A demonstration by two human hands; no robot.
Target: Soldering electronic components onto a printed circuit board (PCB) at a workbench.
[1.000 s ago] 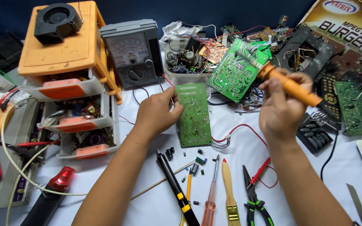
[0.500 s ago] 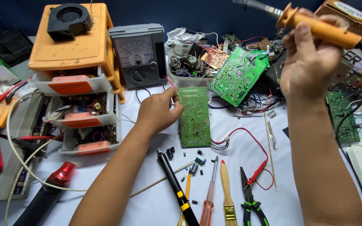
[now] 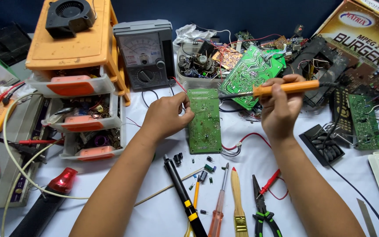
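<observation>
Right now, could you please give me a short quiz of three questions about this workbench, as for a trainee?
1. True or false: the right hand holds an orange soldering iron.
2. What does the left hand touch?
3. Which lies closest to the pliers: A) brush, B) black fan, C) meter?

Key: 1 true; 2 the green circuit board; 3 A.

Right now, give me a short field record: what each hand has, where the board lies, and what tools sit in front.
left hand: left hand rests its fingers on the left edge of the green circuit board
right hand: right hand has a grip on the orange soldering iron, tip pointing left above the board's top
board: flat on the white table
front tools: screwdriver, brush, pliers
</observation>
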